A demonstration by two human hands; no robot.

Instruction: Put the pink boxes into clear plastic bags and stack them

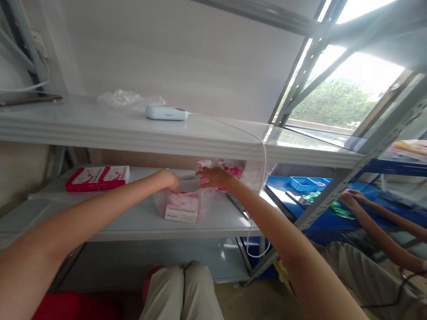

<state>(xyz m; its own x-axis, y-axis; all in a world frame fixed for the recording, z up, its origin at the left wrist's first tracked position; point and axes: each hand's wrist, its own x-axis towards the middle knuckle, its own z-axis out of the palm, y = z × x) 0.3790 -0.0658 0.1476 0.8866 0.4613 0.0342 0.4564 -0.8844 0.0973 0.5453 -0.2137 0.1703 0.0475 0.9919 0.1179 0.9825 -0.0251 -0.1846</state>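
Knees nearest, below. Left hand (169,180) and right hand (215,176) both gripping rim of clear plastic bag (187,199) with pink-white boxes on middle shelf (129,222) (under upper shelf). Step: opening bag; next needs wider mouth, steady hold.

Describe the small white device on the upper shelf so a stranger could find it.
Start at the grey upper shelf of the metal rack. The device lies near its middle, beside crumpled clear plastic. It alone is solid, rounded, pale, with a white cord trailing off.
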